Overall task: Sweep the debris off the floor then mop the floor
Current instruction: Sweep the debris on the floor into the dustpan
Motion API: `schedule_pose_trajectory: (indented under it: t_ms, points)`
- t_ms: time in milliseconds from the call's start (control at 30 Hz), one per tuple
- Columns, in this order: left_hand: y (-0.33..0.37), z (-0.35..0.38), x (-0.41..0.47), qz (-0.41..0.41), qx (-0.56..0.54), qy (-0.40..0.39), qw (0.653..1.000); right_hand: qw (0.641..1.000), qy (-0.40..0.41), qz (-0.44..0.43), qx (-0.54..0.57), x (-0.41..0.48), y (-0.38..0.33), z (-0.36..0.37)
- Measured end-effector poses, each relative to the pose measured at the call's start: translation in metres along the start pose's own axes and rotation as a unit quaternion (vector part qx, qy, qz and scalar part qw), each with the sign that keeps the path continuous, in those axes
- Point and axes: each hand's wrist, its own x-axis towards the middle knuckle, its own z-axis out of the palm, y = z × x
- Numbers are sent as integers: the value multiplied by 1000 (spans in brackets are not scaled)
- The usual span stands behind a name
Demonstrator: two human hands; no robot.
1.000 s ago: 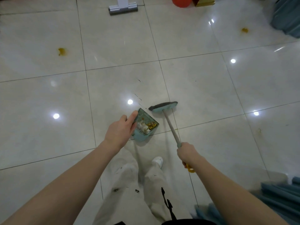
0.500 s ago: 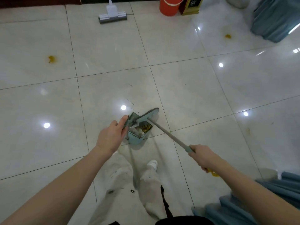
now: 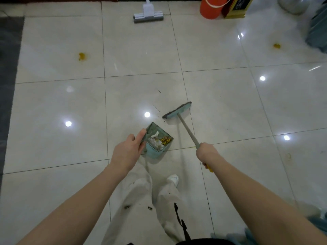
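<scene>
My left hand [image 3: 127, 150] grips the teal dustpan [image 3: 158, 140], which is tilted back and holds white scraps and yellow bits. My right hand [image 3: 206, 153] is closed on the handle of the teal broom [image 3: 177, 110]. The broom head rests on the floor just beyond and to the right of the pan, a short gap between them. Small dark specks [image 3: 156, 109] lie on the tile by the broom head. Orange stains mark the floor at the far left [image 3: 82, 56] and the far right [image 3: 276, 45]. A white mop [image 3: 148, 14] stands at the back.
An orange bucket [image 3: 211, 8] and a yellow-framed sign [image 3: 236, 7] stand at the back right. Blue-grey fabric furniture [image 3: 318, 30] is at the right edge. A dark mat [image 3: 8, 68] runs along the left. My legs and a white shoe [image 3: 173, 179] are below the pan.
The broom head, which lay across the dustpan's mouth half a second ago, has swung out to the right and forward onto the floor. The dustpan stays in my left hand.
</scene>
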Motion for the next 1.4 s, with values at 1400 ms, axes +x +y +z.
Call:
schedule_pose_trajectory:
  t_ms: [1400]
  points:
    - [-67, -35, 77, 60, 46, 92, 993, 985, 12, 33, 171, 174, -189, -66]
